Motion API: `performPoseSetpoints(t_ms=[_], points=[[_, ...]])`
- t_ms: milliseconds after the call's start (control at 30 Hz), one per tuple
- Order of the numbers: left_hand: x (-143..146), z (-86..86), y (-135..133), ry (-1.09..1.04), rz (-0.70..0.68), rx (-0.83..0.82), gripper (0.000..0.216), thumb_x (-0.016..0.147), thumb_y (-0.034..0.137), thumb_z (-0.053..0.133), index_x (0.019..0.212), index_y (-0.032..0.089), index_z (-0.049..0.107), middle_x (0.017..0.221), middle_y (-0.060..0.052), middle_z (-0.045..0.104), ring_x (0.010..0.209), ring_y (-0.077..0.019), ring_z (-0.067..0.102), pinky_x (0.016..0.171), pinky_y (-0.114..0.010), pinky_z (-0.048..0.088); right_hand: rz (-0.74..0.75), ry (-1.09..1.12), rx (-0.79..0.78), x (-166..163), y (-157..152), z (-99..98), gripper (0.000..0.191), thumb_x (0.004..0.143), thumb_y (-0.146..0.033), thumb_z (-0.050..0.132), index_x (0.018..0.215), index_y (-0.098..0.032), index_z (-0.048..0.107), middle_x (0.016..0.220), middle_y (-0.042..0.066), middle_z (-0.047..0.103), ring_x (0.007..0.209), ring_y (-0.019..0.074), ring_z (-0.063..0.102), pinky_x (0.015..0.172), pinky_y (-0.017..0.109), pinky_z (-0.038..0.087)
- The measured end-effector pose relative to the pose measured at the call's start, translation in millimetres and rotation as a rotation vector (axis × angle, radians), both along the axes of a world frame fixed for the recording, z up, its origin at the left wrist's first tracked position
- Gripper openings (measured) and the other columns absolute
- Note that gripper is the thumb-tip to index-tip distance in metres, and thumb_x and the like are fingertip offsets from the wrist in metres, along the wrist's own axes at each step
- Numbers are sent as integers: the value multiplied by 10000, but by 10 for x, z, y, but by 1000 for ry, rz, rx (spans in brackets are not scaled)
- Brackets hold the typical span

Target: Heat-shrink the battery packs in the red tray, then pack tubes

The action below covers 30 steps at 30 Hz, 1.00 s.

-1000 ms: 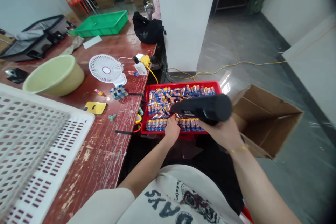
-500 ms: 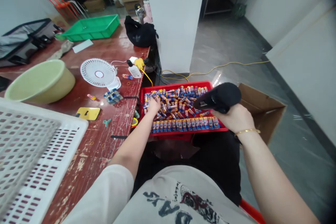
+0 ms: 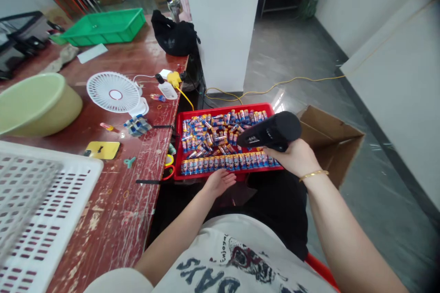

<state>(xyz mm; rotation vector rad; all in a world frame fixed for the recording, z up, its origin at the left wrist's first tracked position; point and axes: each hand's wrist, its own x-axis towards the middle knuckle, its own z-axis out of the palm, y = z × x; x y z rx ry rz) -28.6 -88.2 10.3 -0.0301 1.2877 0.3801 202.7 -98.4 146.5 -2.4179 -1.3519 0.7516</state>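
Observation:
A red tray holds many small blue-and-orange cylinders. Most lie loose and jumbled, while a neat row of them stands side by side along the near edge. My right hand is wrapped round the handle of a black hair dryer. Its barrel hangs over the tray's right part, pointing left, and hides some cylinders there. Just in front of the near rim, my left hand is open and holds nothing, its fingers stretched out to the right.
Left of the tray is a worn red table with a white fan, a yellow phone, a pale green basin and a white perforated basket. An open cardboard box stands at the right. A yellow cable crosses the floor.
My left hand has come out from among the loose cylinders at the tray's left, back to the near rim, and its fingers are spread. The hair dryer stays over the tray's right part.

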Motion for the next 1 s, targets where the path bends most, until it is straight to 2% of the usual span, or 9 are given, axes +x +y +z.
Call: performPoseSetpoints(t_ms=[167,300,433,533,633,733,833,900,1000], points=[[267,-8,165,-82,125,-138,386,913,212,426,1249,35,492,1113,-248,615,1010,-292,669,704,-345,602,-171,27,45,338,-475,47,491,662,-610,684,893,-178,718,789,77,725,787,303,687,658,352,521],[390,49,482,-117,173,-83,376,898,166,427,1236,18,503,1099,-250,629,1014,-279,667,764,-338,597,-191,155,105,385,-451,-3,479,637,-577,717,928,-196,721,890,59,739,877,310,686,743,373,537],[331,224,1098,-107,357,218,252,914,164,425,1106,118,583,1119,-159,663,1055,-205,655,901,-303,551,-96,176,195,249,-102,-97,507,651,-523,729,1018,-175,704,976,78,731,947,317,674,806,385,536],[25,349,1410,-6,466,451,178,913,131,428,961,145,599,1110,-124,667,1115,-182,624,948,-278,509,27,215,177,59,171,-170,485,650,-447,752,1041,-166,696,976,88,733,939,302,677,814,380,540],[-362,385,1364,122,507,470,170,919,128,434,871,170,592,975,-78,682,998,-148,653,917,-265,502,155,299,118,-172,379,-260,464,633,-388,783,1030,-163,700,958,90,738,935,292,682,810,369,546],[-564,461,1003,260,550,479,181,917,124,447,843,172,605,780,-19,638,752,-101,641,820,-245,508,199,326,109,-385,533,-357,454,634,-387,797,1017,-163,703,944,100,740,933,293,685,802,366,549],[-487,856,460,278,476,708,88,874,159,559,828,166,635,654,27,566,594,-74,559,665,-202,476,203,323,101,-597,686,-408,442,617,-391,814,981,-163,710,953,109,739,928,293,687,801,362,547],[-371,1330,98,102,186,957,80,848,257,640,826,185,667,671,8,605,626,-100,579,642,-219,473,221,344,99,-762,804,-387,425,621,-386,812,970,-165,710,961,102,739,928,285,687,802,355,545],[-318,2101,-303,-144,-217,1227,234,876,438,597,818,238,704,676,-27,629,661,-169,624,643,-311,507,252,346,71,-954,950,-276,405,631,-396,800,952,-165,711,945,95,738,912,285,690,781,349,544]])
